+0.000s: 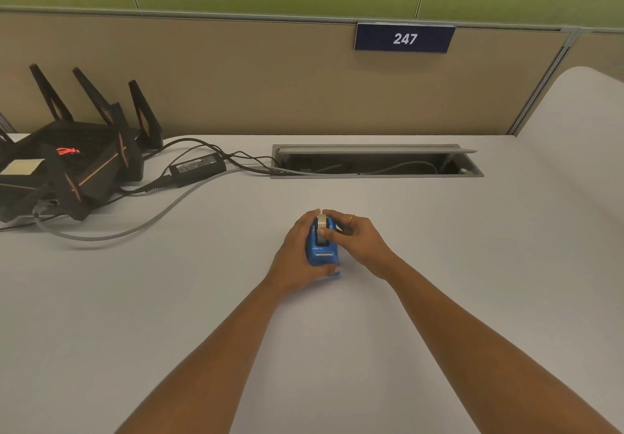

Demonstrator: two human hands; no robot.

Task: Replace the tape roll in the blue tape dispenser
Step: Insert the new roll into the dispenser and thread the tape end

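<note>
Two bare forearms in frame, no sleeves, no watch or wristband on either. Left hand: no rings or other wear visible. Right hand: one thin gold-coloured ring on a finger, plain band, no stone visible. Nails short where visible. No gloves.

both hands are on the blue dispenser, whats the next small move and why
Probably lift the tape roll straight up out of the blue dispenser. The right hand already pinches the roll at its top, while the left hand wraps the body, bracing it on the table.
</note>
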